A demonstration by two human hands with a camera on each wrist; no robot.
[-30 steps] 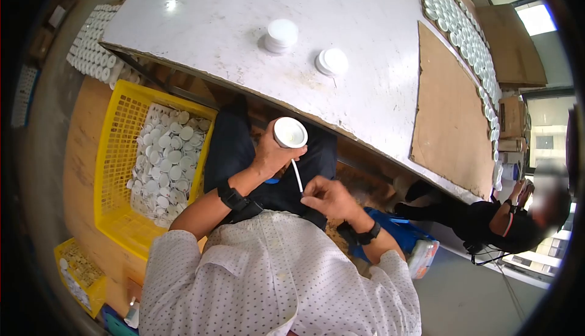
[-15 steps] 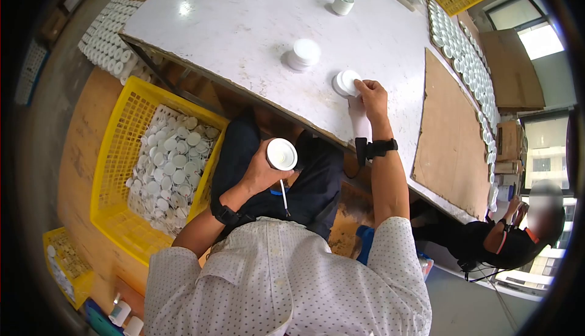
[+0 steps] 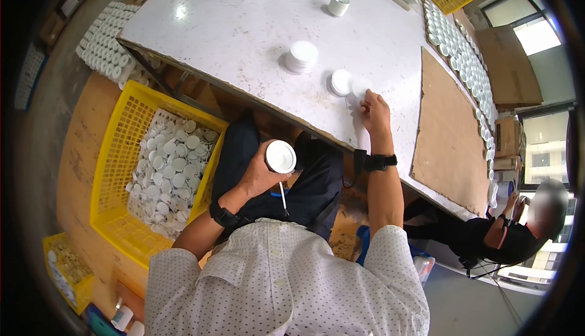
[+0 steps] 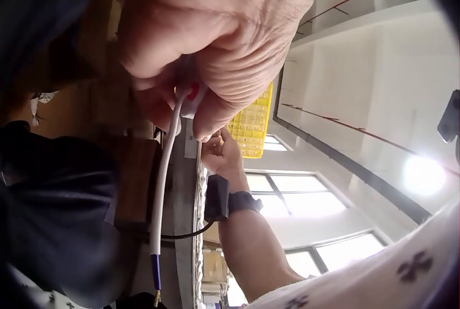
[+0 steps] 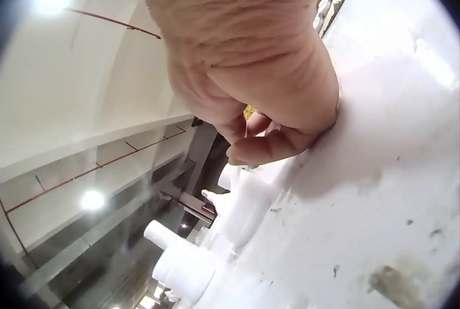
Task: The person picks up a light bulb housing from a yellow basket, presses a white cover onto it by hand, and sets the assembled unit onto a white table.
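Your left hand is clamped around the side of a white cup, held above your lap at the near edge of the worktop, with the cup's round mouth facing up. A white cable extends from below that cup toward your body; in the left wrist view it carries a blue sleeve and ends in a bare metallic tip. Your right hand is over the worktop, to the right and farther out, with thumb and fingers together on the edge of a thin white disc; the disc is blurred in the head view, and your fingers cover the pinch in the right wrist view. Just left of this disc stands the low white stack. Farther left is the taller white stack, and beyond both, the small white cup. A cardboard sheet lies along the right side of the worktop, with rows of round white parts past its far right edge. To your left, below the worktop, the yellow basket contains a heap of loose white discs. At far right is another person in dark clothing.
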